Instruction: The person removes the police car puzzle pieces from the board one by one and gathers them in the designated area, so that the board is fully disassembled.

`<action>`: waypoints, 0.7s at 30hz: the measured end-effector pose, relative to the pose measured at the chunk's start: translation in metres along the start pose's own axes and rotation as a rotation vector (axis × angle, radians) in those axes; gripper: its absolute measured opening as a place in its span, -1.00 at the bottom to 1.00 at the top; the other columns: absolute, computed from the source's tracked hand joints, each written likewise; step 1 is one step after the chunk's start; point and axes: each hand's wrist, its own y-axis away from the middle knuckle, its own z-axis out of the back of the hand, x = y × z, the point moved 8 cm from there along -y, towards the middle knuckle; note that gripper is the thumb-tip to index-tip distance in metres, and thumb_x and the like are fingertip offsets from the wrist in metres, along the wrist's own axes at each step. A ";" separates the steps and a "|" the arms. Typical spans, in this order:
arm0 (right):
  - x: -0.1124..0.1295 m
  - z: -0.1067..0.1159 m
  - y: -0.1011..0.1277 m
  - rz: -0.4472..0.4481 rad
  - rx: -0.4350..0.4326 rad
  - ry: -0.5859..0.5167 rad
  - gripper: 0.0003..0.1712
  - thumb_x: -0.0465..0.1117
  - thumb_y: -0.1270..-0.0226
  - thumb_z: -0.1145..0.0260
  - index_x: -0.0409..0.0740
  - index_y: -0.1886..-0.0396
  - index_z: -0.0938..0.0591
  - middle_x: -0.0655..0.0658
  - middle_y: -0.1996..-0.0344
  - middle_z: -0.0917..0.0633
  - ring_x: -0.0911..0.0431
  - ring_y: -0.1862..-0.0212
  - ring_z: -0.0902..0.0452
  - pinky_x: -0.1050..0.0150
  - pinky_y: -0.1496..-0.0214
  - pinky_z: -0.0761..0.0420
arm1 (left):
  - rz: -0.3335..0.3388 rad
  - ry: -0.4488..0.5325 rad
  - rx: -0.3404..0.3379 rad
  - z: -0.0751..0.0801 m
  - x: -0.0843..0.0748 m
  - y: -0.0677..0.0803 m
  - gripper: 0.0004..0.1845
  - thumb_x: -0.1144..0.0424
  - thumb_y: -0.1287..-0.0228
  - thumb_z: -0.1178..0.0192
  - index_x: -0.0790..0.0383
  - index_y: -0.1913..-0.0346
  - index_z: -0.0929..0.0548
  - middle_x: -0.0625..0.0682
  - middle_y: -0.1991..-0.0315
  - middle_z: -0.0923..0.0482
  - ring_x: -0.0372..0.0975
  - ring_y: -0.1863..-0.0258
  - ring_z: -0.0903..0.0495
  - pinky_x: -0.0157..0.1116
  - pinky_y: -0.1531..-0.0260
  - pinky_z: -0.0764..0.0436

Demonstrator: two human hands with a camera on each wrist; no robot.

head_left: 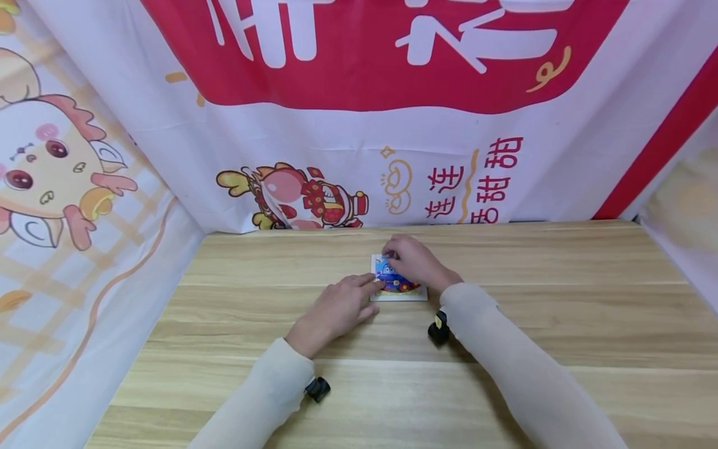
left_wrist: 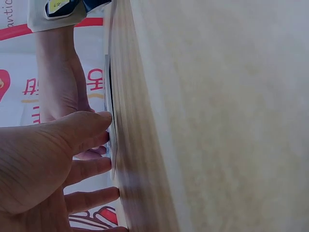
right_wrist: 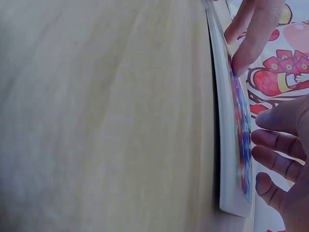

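- The small picture board lies flat on the wooden surface, near its middle, towards the banner.
- Your left hand lies flat, straight fingertips touching the board's left edge.
- Your right hand rests on the board, fingers loosely spread, gripping nothing.

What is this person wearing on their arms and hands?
Both arms have long, snug, pale cream sleeves: left sleeve, right sleeve. A small black camera is strapped at each wrist, left and right. The left hand and right hand are bare.
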 end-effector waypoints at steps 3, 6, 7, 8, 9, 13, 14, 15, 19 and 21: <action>0.000 -0.001 -0.001 -0.006 0.007 0.004 -0.72 -0.35 -0.53 -0.32 -0.25 -0.14 -0.77 -0.18 -0.01 -0.76 -0.03 -0.08 -0.69 0.01 -0.29 -0.71 | 0.003 0.000 0.005 0.000 0.000 0.000 -0.45 0.01 -0.60 -0.26 0.04 -0.53 -0.56 0.15 -0.58 -0.44 0.11 -0.51 -0.52 0.24 -0.31 -0.66; 0.000 -0.003 -0.003 -0.021 0.016 -0.002 -0.70 -0.35 -0.53 -0.31 -0.24 -0.16 -0.76 -0.19 -0.03 -0.76 -0.04 -0.11 -0.68 0.01 -0.32 -0.69 | 0.006 0.000 0.006 0.000 0.000 -0.001 -0.45 0.00 -0.60 -0.26 0.04 -0.54 -0.55 0.15 -0.59 -0.44 0.10 -0.51 -0.52 0.23 -0.33 -0.65; -0.001 -0.003 -0.003 -0.025 0.019 -0.006 -0.70 -0.35 -0.54 -0.30 -0.24 -0.17 -0.76 -0.19 -0.04 -0.76 -0.04 -0.12 -0.68 0.01 -0.33 -0.69 | 0.010 0.000 0.010 -0.001 0.000 -0.001 -0.44 0.00 -0.60 -0.26 0.03 -0.55 -0.54 0.15 -0.59 -0.43 0.10 -0.52 -0.51 0.22 -0.35 -0.64; -0.001 -0.004 -0.004 -0.028 0.022 -0.010 -0.70 -0.35 -0.54 -0.30 -0.24 -0.17 -0.76 -0.19 -0.04 -0.75 -0.04 -0.12 -0.68 0.01 -0.33 -0.69 | 0.013 0.001 0.014 -0.001 0.000 -0.001 -0.43 -0.01 -0.60 -0.26 0.02 -0.55 -0.53 0.14 -0.60 -0.42 0.09 -0.53 -0.50 0.21 -0.37 -0.63; -0.002 -0.004 -0.005 -0.031 0.025 -0.016 -0.70 -0.36 -0.55 -0.29 -0.24 -0.17 -0.76 -0.19 -0.04 -0.75 -0.04 -0.12 -0.67 0.01 -0.33 -0.69 | 0.013 0.003 0.013 -0.001 0.000 -0.001 -0.44 -0.01 -0.60 -0.26 0.03 -0.55 -0.54 0.15 -0.60 -0.43 0.09 -0.53 -0.50 0.21 -0.38 -0.63; -0.003 -0.006 -0.006 -0.032 0.028 -0.026 -0.70 -0.36 -0.56 -0.27 -0.25 -0.17 -0.76 -0.19 -0.05 -0.75 -0.04 -0.12 -0.66 0.01 -0.34 -0.68 | 0.012 0.016 0.007 0.000 -0.001 -0.001 -0.44 0.01 -0.59 -0.28 0.06 -0.53 -0.56 0.17 -0.58 -0.44 0.09 -0.53 -0.50 0.16 -0.45 -0.58; -0.003 -0.006 -0.007 -0.035 0.029 -0.028 -0.71 -0.37 -0.57 -0.27 -0.24 -0.16 -0.76 -0.19 -0.04 -0.74 -0.04 -0.11 -0.66 0.00 -0.34 -0.68 | 0.012 0.019 0.005 0.000 -0.001 -0.001 -0.44 0.01 -0.59 -0.28 0.07 -0.53 -0.56 0.18 -0.58 -0.45 0.09 -0.53 -0.49 0.15 -0.46 -0.57; -0.004 -0.007 -0.007 -0.033 0.029 -0.029 -0.71 -0.37 -0.57 -0.26 -0.25 -0.16 -0.77 -0.19 -0.04 -0.74 -0.04 -0.11 -0.66 0.00 -0.34 -0.68 | 0.014 0.022 0.003 0.000 -0.001 -0.001 -0.44 0.01 -0.58 -0.28 0.07 -0.52 -0.57 0.18 -0.58 -0.45 0.10 -0.53 -0.49 0.15 -0.47 -0.56; -0.005 -0.007 -0.008 -0.030 0.028 -0.033 -0.71 -0.37 -0.57 -0.25 -0.26 -0.14 -0.77 -0.20 -0.03 -0.74 -0.04 -0.10 -0.65 0.00 -0.33 -0.68 | 0.024 0.018 0.009 -0.001 -0.002 0.000 -0.44 0.00 -0.58 -0.28 0.06 -0.53 -0.56 0.17 -0.58 -0.45 0.08 -0.54 -0.48 0.14 -0.49 -0.55; -0.004 -0.007 -0.008 -0.024 0.026 -0.035 -0.72 -0.38 -0.57 -0.25 -0.26 -0.13 -0.77 -0.20 -0.02 -0.74 -0.04 -0.08 -0.65 0.00 -0.32 -0.68 | 0.026 0.013 0.012 -0.001 -0.002 0.000 -0.43 0.00 -0.58 -0.28 0.06 -0.53 -0.56 0.17 -0.58 -0.45 0.08 -0.54 -0.48 0.13 -0.49 -0.55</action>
